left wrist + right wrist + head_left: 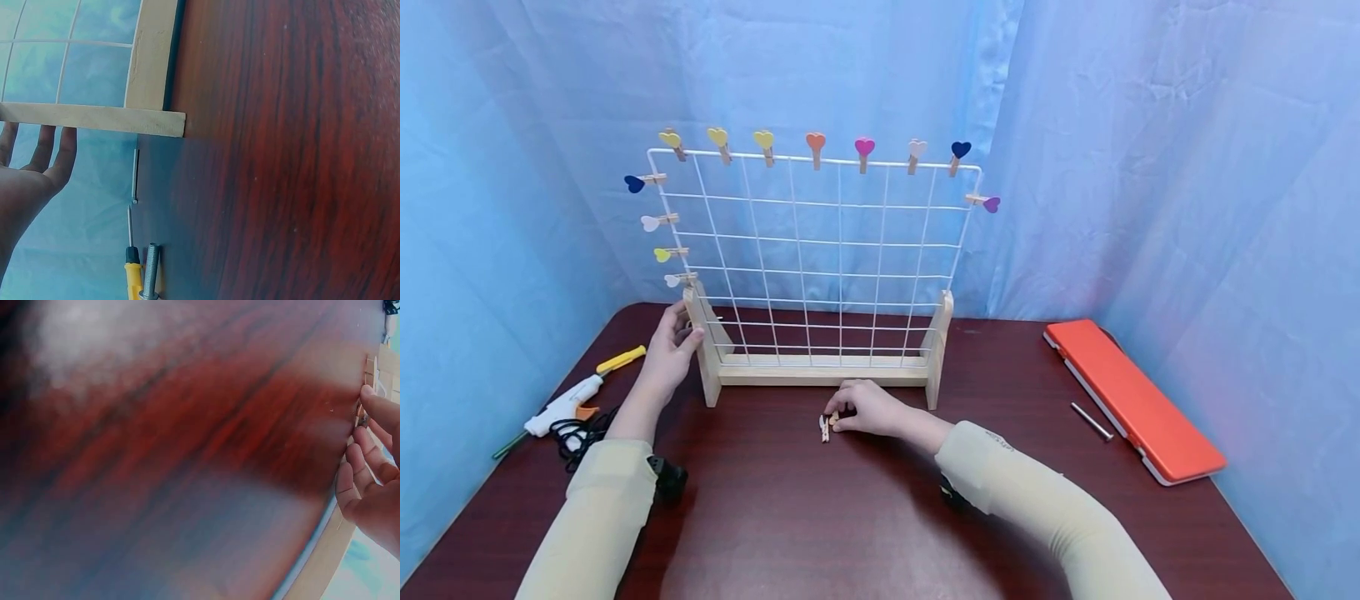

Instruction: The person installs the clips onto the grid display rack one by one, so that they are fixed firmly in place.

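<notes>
A white wire grid (838, 258) stands upright in a wooden stand (820, 371). Small clothespins with coloured hearts, such as the pink-heart clothespin (865, 148), are clipped along its top and both sides. My left hand (672, 346) rests on the stand's left upright; in the left wrist view, its fairly straight fingers (45, 149) touch the wood. In front of the stand, my right hand (872, 408) pinches a small yellowish clothespin (834, 419) between thumb and fingers, which partly cover it. Beside it on the table lies a pale-heart clothespin (824, 429).
On the left lie a white glue gun (561, 406) with a black cord and a yellow-handled screwdriver (621, 359). To the right are a long red case (1138, 400) and a metal bolt (1092, 421). Blue curtains (1225, 208) surround the dark red table (790, 517).
</notes>
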Tool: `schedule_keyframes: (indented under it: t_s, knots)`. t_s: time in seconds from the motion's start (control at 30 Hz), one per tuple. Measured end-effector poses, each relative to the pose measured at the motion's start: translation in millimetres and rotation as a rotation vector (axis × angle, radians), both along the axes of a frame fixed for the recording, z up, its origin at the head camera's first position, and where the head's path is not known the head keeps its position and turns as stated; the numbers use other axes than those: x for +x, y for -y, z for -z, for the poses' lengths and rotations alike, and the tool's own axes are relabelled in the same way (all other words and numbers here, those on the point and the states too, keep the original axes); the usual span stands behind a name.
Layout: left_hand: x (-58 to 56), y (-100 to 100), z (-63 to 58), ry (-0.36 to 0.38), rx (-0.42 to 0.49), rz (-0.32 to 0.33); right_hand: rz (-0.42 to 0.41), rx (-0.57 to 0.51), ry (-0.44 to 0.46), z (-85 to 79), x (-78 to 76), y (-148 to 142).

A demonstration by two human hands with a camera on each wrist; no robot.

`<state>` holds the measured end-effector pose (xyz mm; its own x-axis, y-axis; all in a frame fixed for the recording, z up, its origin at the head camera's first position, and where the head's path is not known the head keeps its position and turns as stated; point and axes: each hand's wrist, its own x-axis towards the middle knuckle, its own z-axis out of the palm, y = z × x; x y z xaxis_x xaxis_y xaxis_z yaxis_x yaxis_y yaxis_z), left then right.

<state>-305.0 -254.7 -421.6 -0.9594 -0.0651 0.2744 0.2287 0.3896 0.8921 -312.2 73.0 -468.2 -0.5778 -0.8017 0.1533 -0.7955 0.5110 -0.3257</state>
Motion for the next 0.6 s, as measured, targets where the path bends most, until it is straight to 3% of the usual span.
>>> schedule_keyframes:
  t_s: [0.33, 0.6]
  knots:
    - [2.2, -1, -0.2, 0.012, -0.009, -0.007, -0.014, -0.084, 0.004, -13.3, 8.8, -11]
    - [2.2, -1, -1.0, 0.006, -0.008, 0.002, 0.013, -0.205, 0.033, -38.8, 21.4, -40]
